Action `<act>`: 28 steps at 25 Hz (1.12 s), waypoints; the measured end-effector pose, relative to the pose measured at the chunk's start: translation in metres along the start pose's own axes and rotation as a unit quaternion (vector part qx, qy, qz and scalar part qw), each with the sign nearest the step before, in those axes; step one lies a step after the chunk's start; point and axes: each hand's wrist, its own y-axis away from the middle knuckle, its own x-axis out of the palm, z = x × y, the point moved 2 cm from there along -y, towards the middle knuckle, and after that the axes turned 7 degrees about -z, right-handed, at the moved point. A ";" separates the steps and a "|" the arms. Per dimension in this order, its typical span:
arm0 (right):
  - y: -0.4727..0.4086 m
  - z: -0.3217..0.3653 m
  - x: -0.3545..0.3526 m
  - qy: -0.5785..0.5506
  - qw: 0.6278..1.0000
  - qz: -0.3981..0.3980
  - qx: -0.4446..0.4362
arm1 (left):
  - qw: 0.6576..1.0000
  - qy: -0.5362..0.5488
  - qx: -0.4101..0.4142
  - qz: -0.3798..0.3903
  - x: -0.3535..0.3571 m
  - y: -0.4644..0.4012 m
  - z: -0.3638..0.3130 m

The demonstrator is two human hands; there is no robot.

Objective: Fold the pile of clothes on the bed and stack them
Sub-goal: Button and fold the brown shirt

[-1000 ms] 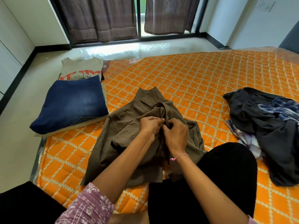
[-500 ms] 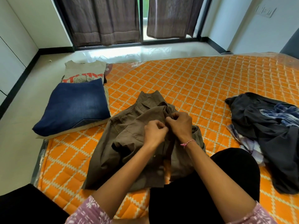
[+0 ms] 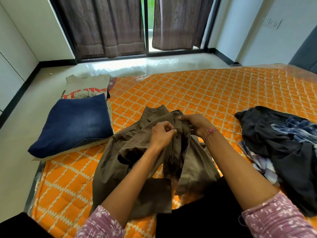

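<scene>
An olive-brown button shirt (image 3: 120, 152) lies crumpled in front of me on the orange quilted mattress (image 3: 197, 93). My left hand (image 3: 161, 134) pinches the shirt's button placket near the collar. My right hand (image 3: 195, 124) grips the opposite front edge just above it. On the left sit folded blue jeans (image 3: 75, 124) over a beige garment, with a folded grey printed T-shirt (image 3: 85, 88) behind them. An unfolded pile of dark and blue-checked clothes (image 3: 283, 148) lies on the right.
My black-trousered legs (image 3: 205, 212) rest on the mattress under the shirt's hem. The mattress ends at a pale tiled floor (image 3: 17, 152) on the left and far side. Brown curtains (image 3: 103, 26) hang over a glass door beyond.
Both hands have moved up the shirt front toward the collar. The right hand now sits higher than the left, and the shirt's front edges are pulled closer together.
</scene>
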 end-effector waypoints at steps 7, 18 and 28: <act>-0.009 -0.001 0.016 0.038 0.997 0.056 -0.040 | 0.982 0.136 -0.103 0.077 -0.002 -0.006 0.007; 0.054 -0.086 0.004 0.435 0.871 -0.132 -0.187 | 0.988 0.071 -0.131 0.026 0.006 0.011 0.035; 0.074 -0.066 -0.008 -0.059 0.994 -0.045 -0.083 | 0.991 0.090 -0.095 0.020 0.002 0.017 0.013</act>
